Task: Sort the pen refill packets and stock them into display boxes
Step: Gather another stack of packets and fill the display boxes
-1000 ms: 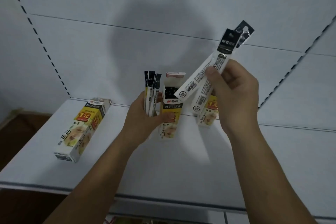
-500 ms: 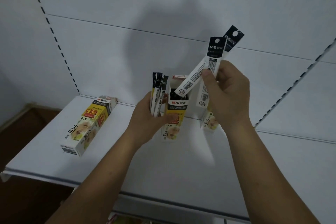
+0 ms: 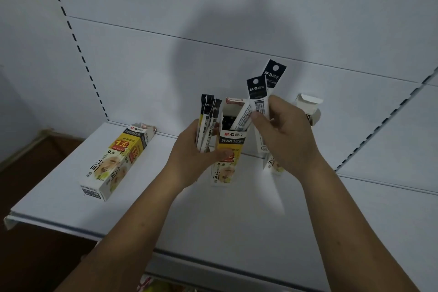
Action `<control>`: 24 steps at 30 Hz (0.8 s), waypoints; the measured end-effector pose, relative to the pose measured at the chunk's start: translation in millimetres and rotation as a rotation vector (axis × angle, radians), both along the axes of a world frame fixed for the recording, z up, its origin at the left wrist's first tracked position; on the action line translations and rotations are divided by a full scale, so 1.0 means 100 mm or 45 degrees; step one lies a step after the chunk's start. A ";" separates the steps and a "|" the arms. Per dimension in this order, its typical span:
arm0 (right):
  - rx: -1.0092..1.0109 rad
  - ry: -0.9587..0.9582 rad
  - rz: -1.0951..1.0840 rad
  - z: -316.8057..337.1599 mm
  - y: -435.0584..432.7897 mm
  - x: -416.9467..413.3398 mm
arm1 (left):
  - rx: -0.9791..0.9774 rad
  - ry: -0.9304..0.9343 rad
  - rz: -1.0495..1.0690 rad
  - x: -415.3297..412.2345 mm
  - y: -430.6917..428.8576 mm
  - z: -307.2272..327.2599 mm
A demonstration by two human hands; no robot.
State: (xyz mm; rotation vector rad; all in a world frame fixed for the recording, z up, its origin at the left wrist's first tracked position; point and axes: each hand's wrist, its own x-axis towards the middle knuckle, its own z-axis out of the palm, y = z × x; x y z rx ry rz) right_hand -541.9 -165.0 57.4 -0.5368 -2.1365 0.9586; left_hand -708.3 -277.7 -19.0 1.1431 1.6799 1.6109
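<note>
- White shelf (image 3: 71, 208) set against a white back panel (image 3: 237, 7), with slotted uprights running down the panel on the left and right.
- Near the left edge of the shelf, one display box (image 3: 116, 161) lies on its side. Its yellow and white printed face is up and its top end points toward the back edge.
- Toward the middle of the shelf, a second display box (image 3: 226, 168) is upright with its top flap open. Whether it stands on the shelf or is lifted off it cannot be told.
- The left hand (image 3: 192, 156) grips a bundle of pen refill packets (image 3: 208, 121) in its curled fingers, black header ends up, just left of the upright box. Its thumb is laid across that box's front.
- The right hand (image 3: 282, 135) pinches two more packets between thumb and fingers.
- The front packet (image 3: 244, 115) is tilted, with its lower end inside the open mouth of the upright box.
- The other packet (image 3: 275, 73) stands steeper behind it, and its lower end hangs outside the box, just to the right.
- A third display box (image 3: 308, 109), flap open, stands near the back edge and is mostly hidden behind the right hand.
</note>
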 end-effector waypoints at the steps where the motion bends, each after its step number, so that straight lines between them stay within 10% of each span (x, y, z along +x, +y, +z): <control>1: -0.002 0.033 0.011 0.02 0.01 0.00 | -0.004 0.009 -0.002 0.00 0.00 0.00; 24: 0.016 0.177 -0.021 0.13 -0.12 -0.06 | -0.006 0.031 -0.011 -0.01 0.00 -0.04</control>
